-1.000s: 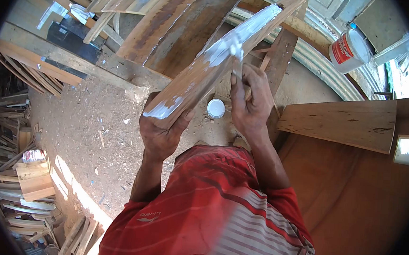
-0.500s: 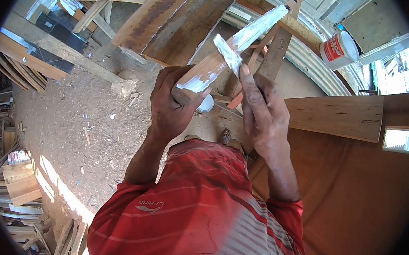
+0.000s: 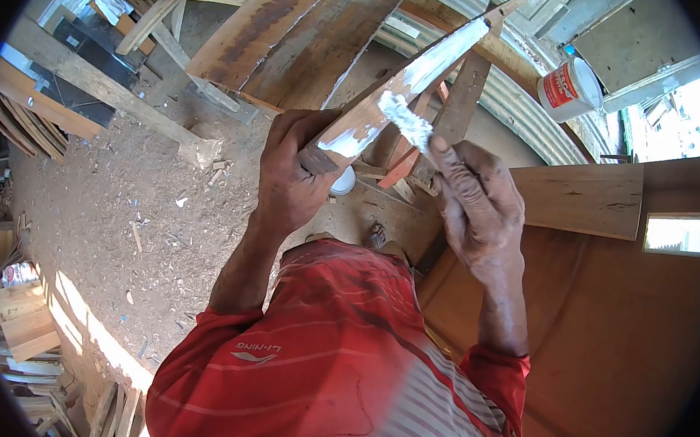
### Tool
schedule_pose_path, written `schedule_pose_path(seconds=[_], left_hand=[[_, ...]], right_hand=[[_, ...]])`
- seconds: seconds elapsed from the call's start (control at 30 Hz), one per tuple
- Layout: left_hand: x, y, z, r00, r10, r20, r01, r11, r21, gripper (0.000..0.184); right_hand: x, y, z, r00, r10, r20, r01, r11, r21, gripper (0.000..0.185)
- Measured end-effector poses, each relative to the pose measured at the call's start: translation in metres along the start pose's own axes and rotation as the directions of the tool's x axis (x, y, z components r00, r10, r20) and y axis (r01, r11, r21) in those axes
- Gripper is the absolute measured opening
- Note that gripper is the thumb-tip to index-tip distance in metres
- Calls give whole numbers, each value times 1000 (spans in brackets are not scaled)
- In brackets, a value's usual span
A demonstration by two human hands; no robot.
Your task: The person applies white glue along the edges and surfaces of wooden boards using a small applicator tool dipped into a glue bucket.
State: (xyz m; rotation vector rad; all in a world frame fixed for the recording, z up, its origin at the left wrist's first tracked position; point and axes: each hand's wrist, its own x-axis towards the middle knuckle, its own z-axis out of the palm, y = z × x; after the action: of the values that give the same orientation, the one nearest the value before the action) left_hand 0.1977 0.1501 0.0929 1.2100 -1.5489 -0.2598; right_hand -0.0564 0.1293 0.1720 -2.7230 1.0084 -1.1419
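Observation:
My left hand (image 3: 290, 174) is closed around the near end of a long wooden plank (image 3: 367, 116), which slants up and away to the right. Patches of white paste cover parts of its face, with bare wood between them. In my right hand (image 3: 485, 202) I grip a narrow spreading tool (image 3: 406, 120), thickly coated in white. Its exact kind is hidden by the coating. The tip is at the plank's right edge; I cannot tell whether it touches.
A white bucket with a red label (image 3: 570, 89) stands at the upper right. Wide boards (image 3: 297, 40) lie at the top. Below the plank, a round white lid or container (image 3: 342, 182) rests on the ground. Wood scraps litter the dirt floor (image 3: 179, 231); a brown panel (image 3: 570, 315) fills the right.
My right hand and the white-coated tool have moved right and slightly down, away from the plank's middle. My left hand still holds the plank, which has shifted only slightly.

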Motion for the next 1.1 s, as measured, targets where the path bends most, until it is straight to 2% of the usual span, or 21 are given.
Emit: schedule_pose_path(seconds=[0.1, 0.23, 0.37, 0.47, 0.57, 0.6, 0.7, 0.83, 0.93, 1.03, 1.1], left_hand=[[-1, 0, 1, 1000, -3, -9, 2, 1000, -10, 46], [0, 5, 1, 998, -58, -15, 58, 998, -24, 45], [0, 6, 3, 973, -233, -3, 228, 957, -179, 47], [-1, 4, 4, 978, -206, -23, 200, 966, -162, 46], [-4, 2, 5, 979, -203, -28, 196, 966, -169, 47], [-4, 3, 5, 976, -215, -26, 209, 966, -150, 47], [-2, 6, 5, 972, -234, -23, 229, 965, -125, 47], [-2, 7, 4, 972, -232, -20, 228, 966, -121, 47], [-3, 5, 3, 977, -212, -21, 209, 972, -107, 47], [-6, -3, 4, 986, -166, -26, 162, 979, -124, 47], [-7, -5, 4, 987, -160, -20, 156, 977, -147, 48]], right_hand=[[5, 19, 8, 1000, -26, 5, 27, 993, -119, 61], [8, 40, 12, 982, 187, -38, -184, 981, 65, 58], [12, 24, 4, 971, 227, 76, -235, 964, 123, 49], [6, 8, -4, 991, -23, 131, 2, 987, 160, 45], [13, 10, -14, 991, -59, 122, 34, 980, 197, 43], [18, 5, -20, 959, 218, 182, -259, 934, 245, 38], [32, 34, -7, 953, 298, 46, -302, 943, 139, 33], [30, 25, -2, 953, 280, 113, -299, 930, 214, 34], [20, 0, -5, 976, 152, 153, -181, 965, 192, 38], [13, -18, -8, 985, -18, 174, -35, 955, 294, 42], [13, -18, -7, 988, -31, 153, -26, 934, 357, 43]])
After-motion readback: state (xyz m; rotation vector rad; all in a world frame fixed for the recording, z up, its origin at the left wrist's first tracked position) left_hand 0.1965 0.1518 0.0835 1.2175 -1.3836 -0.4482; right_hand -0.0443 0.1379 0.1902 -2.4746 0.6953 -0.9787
